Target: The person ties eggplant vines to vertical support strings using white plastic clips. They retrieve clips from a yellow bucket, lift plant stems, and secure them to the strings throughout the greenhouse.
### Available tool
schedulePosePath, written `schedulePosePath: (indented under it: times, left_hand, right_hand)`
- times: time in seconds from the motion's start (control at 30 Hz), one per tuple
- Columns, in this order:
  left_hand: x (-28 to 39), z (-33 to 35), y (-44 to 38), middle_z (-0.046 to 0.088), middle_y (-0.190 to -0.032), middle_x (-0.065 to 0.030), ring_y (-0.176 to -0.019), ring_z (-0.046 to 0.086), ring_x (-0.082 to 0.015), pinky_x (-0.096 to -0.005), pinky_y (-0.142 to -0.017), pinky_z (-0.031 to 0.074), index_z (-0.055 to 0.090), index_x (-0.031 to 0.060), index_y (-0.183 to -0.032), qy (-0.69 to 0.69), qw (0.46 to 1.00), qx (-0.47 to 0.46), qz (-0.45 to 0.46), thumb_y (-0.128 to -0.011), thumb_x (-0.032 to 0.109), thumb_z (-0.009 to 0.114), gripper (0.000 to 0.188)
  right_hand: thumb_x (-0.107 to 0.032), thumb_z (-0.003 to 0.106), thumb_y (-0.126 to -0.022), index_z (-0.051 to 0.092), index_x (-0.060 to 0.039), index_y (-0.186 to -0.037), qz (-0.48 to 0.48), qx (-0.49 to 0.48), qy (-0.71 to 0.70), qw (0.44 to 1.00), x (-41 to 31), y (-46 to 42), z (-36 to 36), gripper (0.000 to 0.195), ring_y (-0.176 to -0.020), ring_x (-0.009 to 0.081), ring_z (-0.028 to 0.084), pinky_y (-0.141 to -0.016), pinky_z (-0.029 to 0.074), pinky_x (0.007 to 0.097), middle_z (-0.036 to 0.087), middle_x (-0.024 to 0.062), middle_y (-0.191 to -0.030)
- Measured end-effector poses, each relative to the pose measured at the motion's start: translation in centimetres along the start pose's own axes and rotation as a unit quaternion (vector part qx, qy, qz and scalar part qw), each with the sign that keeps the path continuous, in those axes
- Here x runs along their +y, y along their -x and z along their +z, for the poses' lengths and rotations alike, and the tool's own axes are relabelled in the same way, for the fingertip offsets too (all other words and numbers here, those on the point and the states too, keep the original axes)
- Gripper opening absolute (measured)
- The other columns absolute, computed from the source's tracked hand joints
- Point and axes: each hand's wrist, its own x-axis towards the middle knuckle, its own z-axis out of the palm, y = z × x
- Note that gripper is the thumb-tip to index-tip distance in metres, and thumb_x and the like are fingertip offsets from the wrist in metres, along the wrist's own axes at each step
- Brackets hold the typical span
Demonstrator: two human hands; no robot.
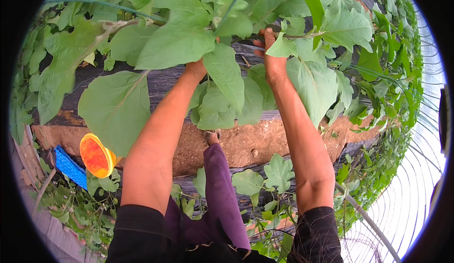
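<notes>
Both my arms reach forward into a broad-leaved plant that looks like eggplant. My left hand is mostly hidden under a large green leaf; only the wrist and a bit of the hand show, so what it touches cannot be seen. My right hand is beside a plant stem, thumb up near it and fingers partly behind leaves. Whether it grips the stem is unclear. A green twine runs down among the leaves between the hands.
Black plastic mulch covers the bed, with a bare soil path below. A yellow bucket, orange-red inside, stands at left beside a blue textured object. More plants grow behind. A pole slants at lower right.
</notes>
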Motion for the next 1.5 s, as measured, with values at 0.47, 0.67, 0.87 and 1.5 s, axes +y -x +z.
schedulePosePath:
  times: [0.47, 0.67, 0.87, 1.5]
  left_hand:
    - [8.3, -6.2, -0.3, 0.050, -0.118, -0.0191, -0.109, 0.048, -0.0333, -0.0404, -0.094, 0.037, 0.032, 0.0020, -0.134, 0.192, 0.963, 0.098, 0.160, -0.078, 0.010, 0.058, 0.062]
    - [3.7, -6.0, -0.5, 0.050, -0.096, -0.0090, -0.103, 0.048, -0.0283, -0.0393, -0.086, 0.039, 0.055, 0.0024, -0.098, -0.063, 0.980, 0.035, 0.185, -0.075, 0.013, 0.061, 0.026]
    - [0.9, -4.5, -1.1, 0.058, -0.090, -0.0156, -0.079, 0.057, -0.0328, -0.0389, -0.071, 0.046, 0.056, 0.0005, -0.093, 0.268, 0.940, 0.124, 0.169, -0.081, 0.014, 0.052, 0.018]
    - [-0.3, -7.0, 2.6, 0.058, -0.089, -0.0093, -0.083, 0.056, -0.0220, -0.0337, -0.076, 0.044, 0.055, 0.0017, -0.102, 0.287, 0.953, 0.061, 0.078, -0.088, 0.013, 0.054, 0.019]
  right_hand:
    - [-0.029, 0.054, -0.091, 0.052, 0.0001, -0.116, -0.037, -0.043, -0.059, 0.997, -0.1, 5.7, -0.2, 0.039, -0.095, 0.0162, 0.057, -0.080, 0.046, 0.0279, 0.059, 0.0100, -0.107]
    - [-0.010, 0.059, -0.086, 0.044, 0.0002, -0.125, -0.118, -0.108, -0.060, 0.985, -0.8, 6.4, 1.2, 0.043, -0.104, 0.0194, 0.055, -0.091, 0.043, 0.0297, 0.057, 0.0125, -0.113]
    - [-0.008, 0.058, -0.085, 0.051, -0.0022, -0.117, -0.221, -0.163, -0.004, 0.962, 2.8, 3.4, 3.1, 0.033, -0.095, 0.0161, 0.057, -0.085, 0.044, 0.0273, 0.059, 0.0095, -0.108]
    - [-0.024, 0.054, -0.089, 0.061, -0.0024, -0.085, -0.146, 0.024, 0.069, 0.987, -7.3, 3.7, 5.5, 0.023, -0.069, 0.0218, 0.059, -0.066, 0.046, 0.0331, 0.064, 0.0072, -0.074]
